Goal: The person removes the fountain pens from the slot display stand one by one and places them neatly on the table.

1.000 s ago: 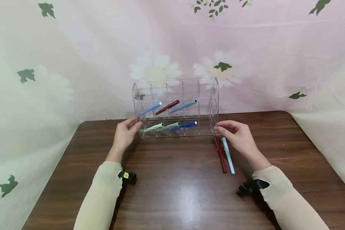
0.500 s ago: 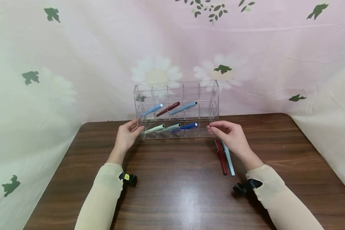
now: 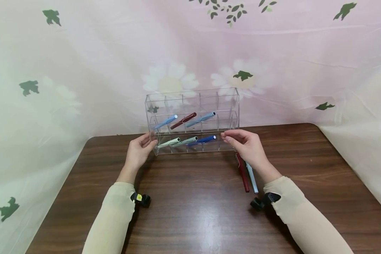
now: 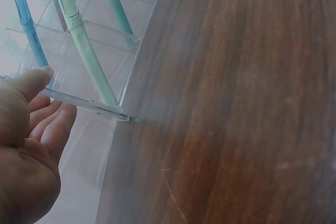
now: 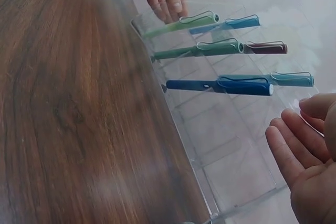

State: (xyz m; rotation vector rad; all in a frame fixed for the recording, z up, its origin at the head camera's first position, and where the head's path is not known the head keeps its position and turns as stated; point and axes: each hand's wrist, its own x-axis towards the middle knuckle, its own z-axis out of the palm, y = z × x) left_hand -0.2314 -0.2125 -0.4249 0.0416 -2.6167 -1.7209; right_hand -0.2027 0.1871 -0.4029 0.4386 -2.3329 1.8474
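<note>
A clear tiered pen rack (image 3: 209, 150) stands at the back of the table. My left hand (image 3: 138, 151) grips its left side panel, thumb on one face and fingers on the other. Its front tier bears a light green pen (image 3: 169, 143), a grey-green pen (image 3: 185, 141) and a dark blue pen (image 5: 220, 86). In the tier behind lean a light blue pen (image 3: 166, 122), a dark red pen (image 3: 183, 121) and a grey-blue pen (image 3: 200, 119). Holding nothing, my right hand (image 3: 246, 144) hovers before the rack's right part, fingers loosely bent, right of the dark blue pen.
Two more pens lie on the wooden table (image 3: 184, 211) below my right hand: a dark red one (image 3: 242, 173) and a light blue one (image 3: 252, 178), its upper end hidden by the hand. A patterned cloth (image 3: 114, 70) hangs close behind the rack.
My right hand has moved left from the rack's right edge, along its front toward the dark blue pen. The left hand stays on the side panel, and the pens have kept their places.
</note>
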